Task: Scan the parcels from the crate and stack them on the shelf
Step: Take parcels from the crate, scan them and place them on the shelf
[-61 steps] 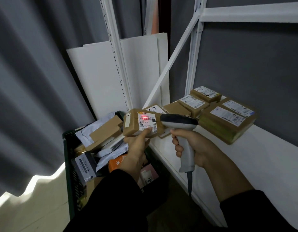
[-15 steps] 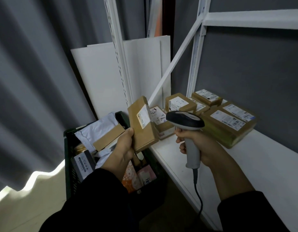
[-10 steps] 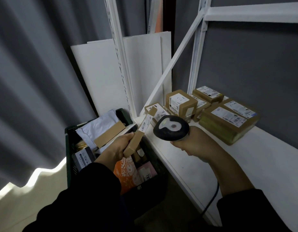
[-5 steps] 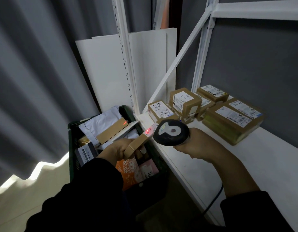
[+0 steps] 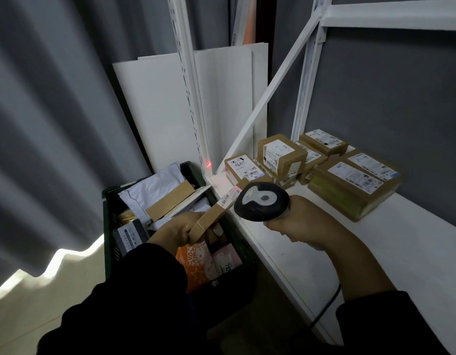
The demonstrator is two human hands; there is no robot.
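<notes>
L hand (image 5: 180, 231), black sleeve, grips the low end of a flat brown cardboard parcel (image 5: 209, 219), fingers curled round it, over the crate (image 5: 109, 226). The parcel shows edge-on and thin. Its long axis runs from the hand up and to the right, w/ the top end just beside the scanner head. A white label strip w/ barcode (image 5: 228, 197) is on that top end; print too small to read. R hand (image 5: 301, 224) wraps the handle of a black barcode scanner (image 5: 261, 201), head aimed away at the shelf corner. Its cable (image 5: 326, 302) drops below the forearm. Red laser dot (image 5: 209, 164) sits on the white shelf upright (image 5: 193, 98), not on the label.

The crate is dark green. It holds an orange printed packet (image 5: 196, 260), a pink packet (image 5: 226, 261) marked approx "10", a grey poly mailer (image 5: 155, 185) and a flat brown box (image 5: 170, 201). White shelf board (image 5: 375, 252) is right of the crate. Brown labelled boxes (image 5: 355, 183) are stacked at its far end, some w/ handwriting I can't read. White boards (image 5: 157, 111) lean behind; grey curtain (image 5: 42, 124) at left.
</notes>
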